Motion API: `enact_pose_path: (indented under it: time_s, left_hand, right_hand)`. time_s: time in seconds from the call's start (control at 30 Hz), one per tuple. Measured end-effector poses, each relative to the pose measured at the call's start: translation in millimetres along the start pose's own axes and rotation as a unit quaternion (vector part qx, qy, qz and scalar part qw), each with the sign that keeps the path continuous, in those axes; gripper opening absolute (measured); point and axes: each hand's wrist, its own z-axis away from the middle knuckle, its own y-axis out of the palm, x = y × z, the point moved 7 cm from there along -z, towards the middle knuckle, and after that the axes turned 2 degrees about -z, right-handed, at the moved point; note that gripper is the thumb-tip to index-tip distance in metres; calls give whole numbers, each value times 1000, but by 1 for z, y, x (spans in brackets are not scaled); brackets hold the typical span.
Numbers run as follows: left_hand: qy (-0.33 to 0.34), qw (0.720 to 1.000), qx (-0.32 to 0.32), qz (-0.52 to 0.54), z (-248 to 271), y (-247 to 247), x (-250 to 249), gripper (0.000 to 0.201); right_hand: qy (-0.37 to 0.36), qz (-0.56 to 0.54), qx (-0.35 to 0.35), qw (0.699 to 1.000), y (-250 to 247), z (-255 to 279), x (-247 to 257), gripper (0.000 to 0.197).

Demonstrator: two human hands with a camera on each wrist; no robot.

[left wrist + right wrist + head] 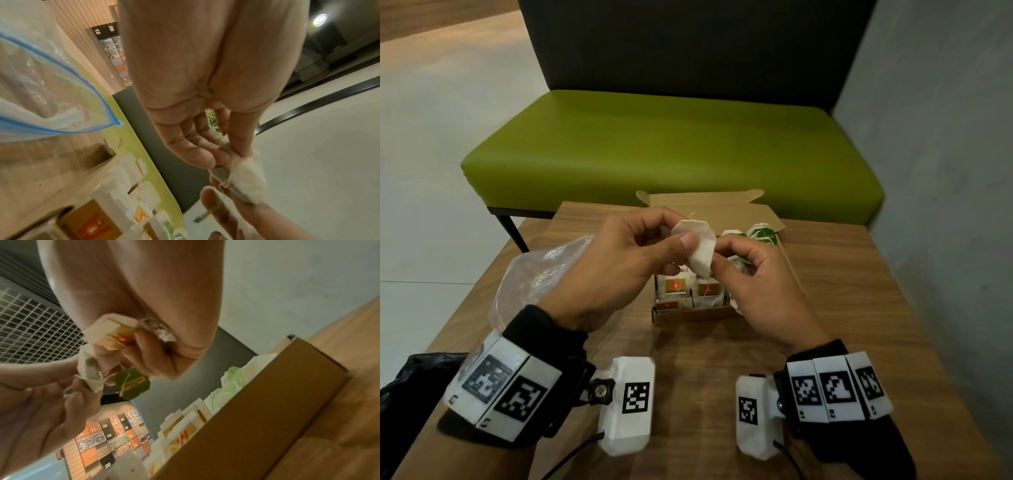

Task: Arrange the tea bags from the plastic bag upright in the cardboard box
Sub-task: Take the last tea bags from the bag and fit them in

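Note:
Over the open cardboard box both hands hold one white tea bag. My left hand pinches its upper end between thumb and fingers, and my right hand pinches its lower right edge. In the right wrist view the right hand also keeps a yellow-labelled tea bag against its palm, and a green tag dangles on a string. Several tea bags stand upright in the box, with green-labelled ones at the far end. The clear plastic bag lies crumpled to the left.
The box sits mid-table on a small wooden table, its lid flap open toward a green bench. A grey wall runs along the right. A dark bag lies at the near left corner.

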Motion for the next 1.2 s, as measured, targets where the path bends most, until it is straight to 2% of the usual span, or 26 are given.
enact_pose_path:
  time_s: [0.1, 0.23, 0.6, 0.67, 0.77, 0.87, 0.97, 1.07, 1.2]
  left_hand:
    - [-3, 1000, -14, -5, -1, -3, 2, 29]
    - [-15, 999, -32, 7, -1, -4, 3, 10]
    - [-57, 993, -78, 70, -4, 2, 16, 9]
    - [-71, 989, -95, 89, -4, 2, 19, 12]
    - [-74, 986, -76, 128, -3, 5, 15, 28]
    - [-73, 988, -69, 120, -3, 7, 16, 39]
    - [-74, 986, -94, 117, -4, 6, 21, 31]
    - [-67, 985, -122, 104, -4, -1, 24, 16]
    - [-46, 989, -135, 33, -4, -8, 24, 9]
  right_hand:
    - [-2, -33, 10, 999, 2, 1, 4, 11]
    - [-6, -29, 10, 1000, 2, 1, 4, 14]
    - [-28, 2, -34, 999, 9, 2, 14, 5]
    - [-26, 21, -42, 999, 7, 3, 12, 3]
    - [-20, 36, -63, 997, 2, 4, 10, 3]
    - [-14, 32, -74, 997, 0, 4, 9, 6]
    - [-9, 29, -62, 998, 2, 3, 7, 6]
    - [22, -17, -18, 999, 5, 4, 4, 7]
    - [38, -62, 20, 997, 2, 4, 6, 15]
